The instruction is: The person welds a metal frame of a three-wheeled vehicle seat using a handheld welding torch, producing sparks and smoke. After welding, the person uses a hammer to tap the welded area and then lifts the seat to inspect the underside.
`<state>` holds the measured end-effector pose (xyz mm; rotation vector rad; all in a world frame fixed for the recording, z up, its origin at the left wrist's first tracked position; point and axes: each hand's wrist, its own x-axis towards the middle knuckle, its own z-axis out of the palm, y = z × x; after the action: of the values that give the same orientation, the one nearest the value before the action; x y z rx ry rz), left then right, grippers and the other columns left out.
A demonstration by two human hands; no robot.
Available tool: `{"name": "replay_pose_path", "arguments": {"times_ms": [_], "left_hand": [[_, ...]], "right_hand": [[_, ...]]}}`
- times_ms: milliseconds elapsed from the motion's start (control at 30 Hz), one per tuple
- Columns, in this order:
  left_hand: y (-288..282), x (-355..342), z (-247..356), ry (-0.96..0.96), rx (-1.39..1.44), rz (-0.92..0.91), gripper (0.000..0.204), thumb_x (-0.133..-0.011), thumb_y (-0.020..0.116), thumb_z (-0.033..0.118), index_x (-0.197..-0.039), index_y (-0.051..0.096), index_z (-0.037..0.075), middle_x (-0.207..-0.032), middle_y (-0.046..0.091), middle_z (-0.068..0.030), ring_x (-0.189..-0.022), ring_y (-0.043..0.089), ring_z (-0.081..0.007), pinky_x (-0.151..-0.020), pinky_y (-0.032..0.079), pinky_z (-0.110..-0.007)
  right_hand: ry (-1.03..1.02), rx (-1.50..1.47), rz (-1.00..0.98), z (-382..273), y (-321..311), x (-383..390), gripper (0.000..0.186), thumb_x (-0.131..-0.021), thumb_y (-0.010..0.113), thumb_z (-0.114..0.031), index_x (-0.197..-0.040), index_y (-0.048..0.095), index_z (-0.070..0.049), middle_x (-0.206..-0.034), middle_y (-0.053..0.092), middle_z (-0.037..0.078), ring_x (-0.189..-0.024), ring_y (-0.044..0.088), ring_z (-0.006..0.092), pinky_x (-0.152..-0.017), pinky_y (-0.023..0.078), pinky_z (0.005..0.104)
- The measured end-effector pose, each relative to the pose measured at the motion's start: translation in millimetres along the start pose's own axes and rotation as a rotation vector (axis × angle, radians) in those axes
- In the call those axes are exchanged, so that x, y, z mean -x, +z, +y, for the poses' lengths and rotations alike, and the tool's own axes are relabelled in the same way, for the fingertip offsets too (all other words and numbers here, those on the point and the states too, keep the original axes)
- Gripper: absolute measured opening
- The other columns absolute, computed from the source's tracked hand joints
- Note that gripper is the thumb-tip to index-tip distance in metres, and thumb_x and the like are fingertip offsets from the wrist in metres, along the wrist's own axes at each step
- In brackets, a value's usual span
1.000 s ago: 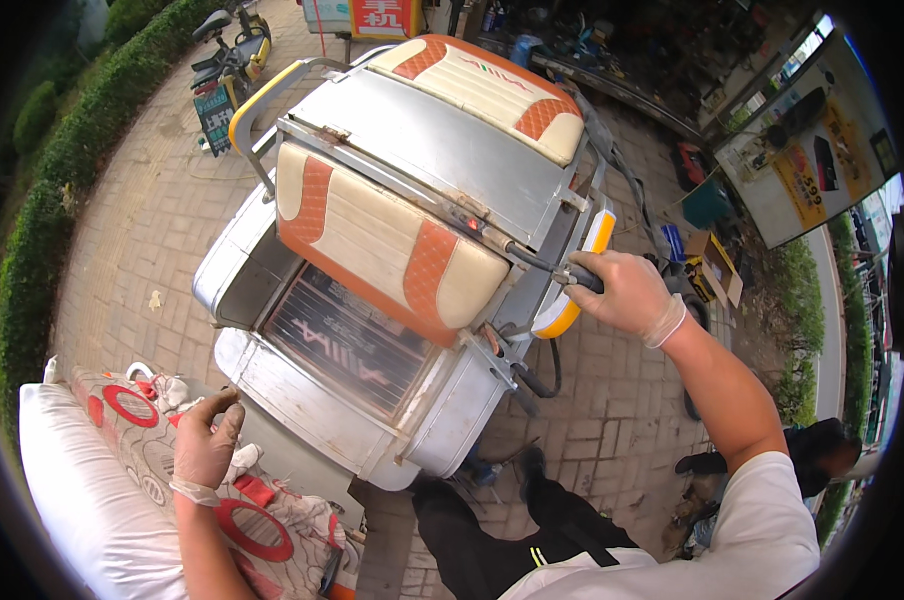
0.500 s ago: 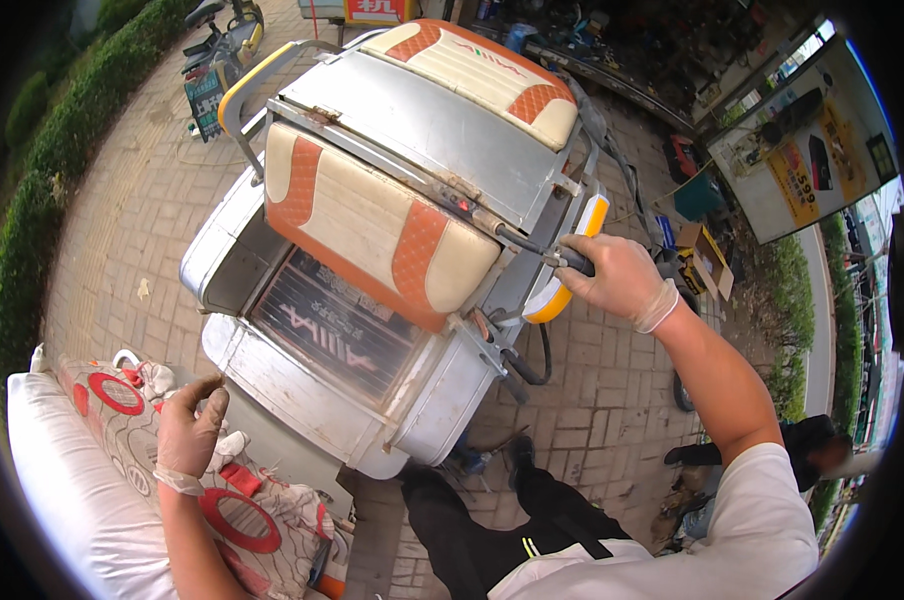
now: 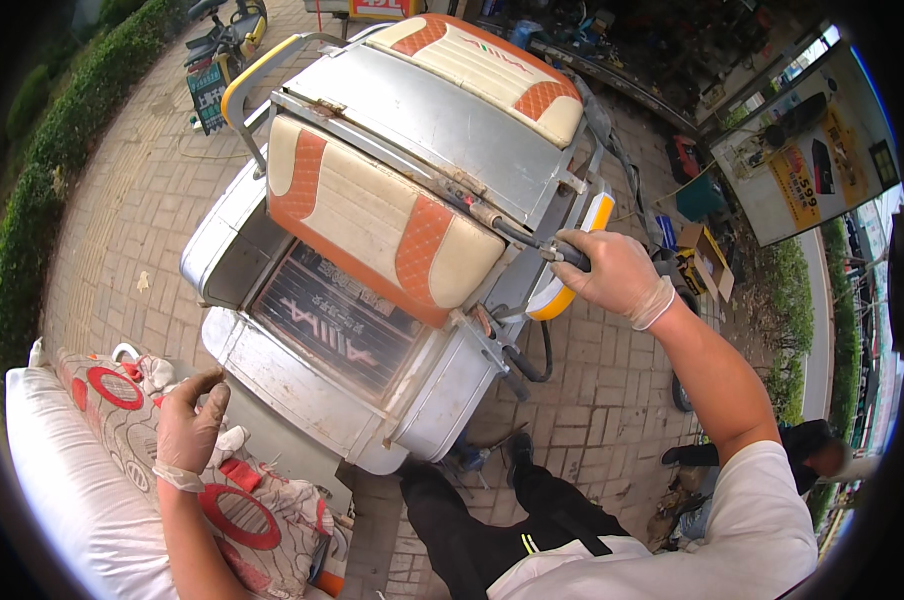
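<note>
A silver metal vehicle body fills the middle, carrying two cream-and-orange padded seats and a clear panel. My gloved right hand grips a black handle at the end of a cable, beside a yellow-edged rail on the body's right side. My gloved left hand is raised left of the body, above a patterned cushion, its fingers curled and pinched; whatever they hold, if anything, is too small to make out.
A scooter stands on the paving at back left, beside a hedge. A sign board, cardboard box and cluttered workshop front are at right and back. Another person in dark clothing is at lower right.
The vehicle and surroundings sit a little higher and further left in the picture than a second ago. My right hand still holds the handle; my left hand stays curled.
</note>
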<state>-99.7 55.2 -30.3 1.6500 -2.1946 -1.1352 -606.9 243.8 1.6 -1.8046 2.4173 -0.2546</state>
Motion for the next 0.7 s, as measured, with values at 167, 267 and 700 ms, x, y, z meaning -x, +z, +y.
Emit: {"name": "replay_pose_path", "arguments": {"times_ms": [167, 267, 700], "left_hand": [[0.1, 0.1, 2.8, -0.005, 0.009, -0.006, 0.043, -0.098, 0.07, 0.029, -0.127, 0.071, -0.002, -0.117, 0.075, -0.0185, -0.108, 0.071, -0.0254, -0.096, 0.051, -0.036], [-0.4, 0.6, 5.2, -0.002, -0.002, -0.004, 0.043, -0.098, 0.07, 0.029, -0.127, 0.071, -0.002, -0.117, 0.075, -0.0183, -0.108, 0.071, -0.025, -0.096, 0.051, -0.036], [0.1, 0.8, 4.2, -0.012, -0.01, -0.002, 0.043, -0.098, 0.069, 0.03, -0.126, 0.072, -0.002, -0.117, 0.075, -0.0184, -0.11, 0.07, -0.0264, -0.099, 0.05, -0.037]], "right_hand": [[-0.018, 0.001, 0.03, -0.9, -0.6, -0.6, 0.03, -0.089, 0.071, -0.03, -0.108, 0.074, -0.007, -0.088, 0.074, 0.016, -0.083, 0.072, 0.0371, -0.075, 0.058, 0.046], [-0.022, -0.002, 0.042, -2.8, 0.0, -1.6, 0.028, -0.089, 0.071, -0.03, -0.105, 0.074, -0.007, -0.087, 0.074, 0.016, -0.081, 0.072, 0.0372, -0.074, 0.057, 0.0465], [0.023, 0.003, -0.007, -7.2, -1.3, -4.3, 0.035, -0.087, 0.076, -0.029, -0.113, 0.075, -0.006, -0.088, 0.075, 0.019, -0.081, 0.074, 0.0374, -0.076, 0.059, 0.044]]}}
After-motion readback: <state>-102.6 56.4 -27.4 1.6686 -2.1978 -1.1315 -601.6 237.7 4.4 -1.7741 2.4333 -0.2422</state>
